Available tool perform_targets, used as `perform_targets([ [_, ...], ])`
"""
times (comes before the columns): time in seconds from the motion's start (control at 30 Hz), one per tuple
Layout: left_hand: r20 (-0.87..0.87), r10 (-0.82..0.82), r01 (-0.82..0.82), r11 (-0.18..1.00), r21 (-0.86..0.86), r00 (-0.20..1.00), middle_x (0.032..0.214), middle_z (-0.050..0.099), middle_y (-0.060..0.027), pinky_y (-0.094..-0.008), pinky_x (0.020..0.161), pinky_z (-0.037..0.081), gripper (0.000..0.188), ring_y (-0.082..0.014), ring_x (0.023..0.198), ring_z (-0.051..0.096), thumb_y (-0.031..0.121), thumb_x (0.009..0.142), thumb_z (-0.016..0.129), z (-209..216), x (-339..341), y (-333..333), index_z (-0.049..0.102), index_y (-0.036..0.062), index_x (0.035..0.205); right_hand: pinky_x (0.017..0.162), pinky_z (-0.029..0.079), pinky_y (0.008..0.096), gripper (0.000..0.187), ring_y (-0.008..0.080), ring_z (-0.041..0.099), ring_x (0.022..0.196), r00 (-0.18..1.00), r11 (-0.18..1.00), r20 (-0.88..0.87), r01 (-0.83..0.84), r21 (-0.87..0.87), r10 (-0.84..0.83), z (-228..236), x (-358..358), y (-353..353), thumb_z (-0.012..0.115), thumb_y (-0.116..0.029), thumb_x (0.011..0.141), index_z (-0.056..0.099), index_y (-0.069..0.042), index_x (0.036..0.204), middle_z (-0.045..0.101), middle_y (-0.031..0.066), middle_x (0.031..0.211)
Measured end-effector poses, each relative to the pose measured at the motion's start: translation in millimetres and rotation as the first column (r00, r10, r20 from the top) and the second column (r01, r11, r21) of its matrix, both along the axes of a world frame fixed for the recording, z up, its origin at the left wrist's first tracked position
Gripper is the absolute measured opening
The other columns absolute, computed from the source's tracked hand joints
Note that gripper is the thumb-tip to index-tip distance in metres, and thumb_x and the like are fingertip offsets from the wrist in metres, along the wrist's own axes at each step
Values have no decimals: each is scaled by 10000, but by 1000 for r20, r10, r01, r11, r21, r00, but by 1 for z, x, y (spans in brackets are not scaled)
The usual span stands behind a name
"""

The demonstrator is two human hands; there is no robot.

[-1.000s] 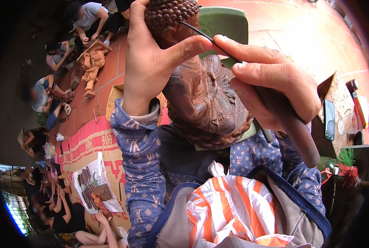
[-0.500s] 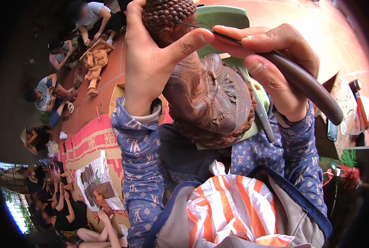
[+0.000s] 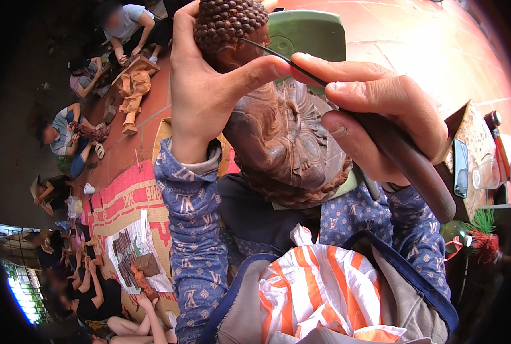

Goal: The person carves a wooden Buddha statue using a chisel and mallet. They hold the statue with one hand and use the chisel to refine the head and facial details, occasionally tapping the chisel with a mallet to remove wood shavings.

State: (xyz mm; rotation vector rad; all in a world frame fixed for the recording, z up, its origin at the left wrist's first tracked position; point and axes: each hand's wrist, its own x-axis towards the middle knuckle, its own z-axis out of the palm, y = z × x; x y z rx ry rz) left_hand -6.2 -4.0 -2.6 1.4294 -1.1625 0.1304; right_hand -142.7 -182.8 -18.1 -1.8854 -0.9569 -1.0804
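Observation:
A dark brown wooden seated statue [image 3: 293, 146] with a knobbly-haired head leans on my lap. My left hand [image 3: 201, 92] wraps round its head from the left and holds it, thumb stretched toward the right. In my right hand [image 3: 390, 112] is a carving tool [image 3: 421, 180] with a thin dark blade and a curved dark wooden handle. The blade's tip rests at the hairline beside the knobs, and my left thumb lies against the blade. Fingers hide where blade meets handle. A second tool handle [image 3: 372, 188] shows beside the statue's base.
Behind the statue stands a green plastic seat [image 3: 321, 43]. At right, a wooden box [image 3: 467, 126] bears a phone [image 3: 460, 169], a clear cup [image 3: 486, 175] and a hammer [image 3: 499, 146]. Carving tools [image 3: 126, 252] lie on paper at left. Several people work beyond, near an orange-brown carving [image 3: 132, 97].
My right hand has tilted the carving tool more steeply, its handle end swinging down and slightly left. The blade tip has dropped slightly on the head. My left hand keeps its hold.

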Motion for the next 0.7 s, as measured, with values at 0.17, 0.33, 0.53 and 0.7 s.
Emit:
perform_targets([
  [0.17,-32,-53,52,998,-29,998,1167,579,-99,-290,932,469,691,-169,1045,589,220,765,811,-1,0,-2,409,18,1289,865,526,395,299,372,646,1028,998,999,46,44,-24,-43,-1,0,5,649,96,810,521,77,1079,592,366,1113],
  [0.33,-46,-76,75,997,-23,996,1170,579,-97,-292,939,467,703,-172,1056,586,229,766,809,-2,1,-1,400,25,1300,839,533,371,322,349,660,1005,991,997,117,64,-42,-59,-5,4,4,662,110,793,531,68,1084,603,358,1100],
  [0.53,-13,-48,48,999,-1,999,1159,585,-95,-297,942,460,692,-175,1050,588,263,775,801,-3,4,2,399,33,1290,813,537,341,320,335,674,969,992,996,100,80,-40,-76,-2,1,8,672,111,786,543,63,1074,616,338,1096],
  [0.7,24,-27,26,1000,5,999,1129,597,-92,-294,925,464,662,-175,1031,594,292,787,788,-1,2,1,410,33,1264,822,535,338,300,313,670,979,994,997,82,77,-8,-76,0,4,10,684,98,786,547,67,1051,621,325,1098],
])
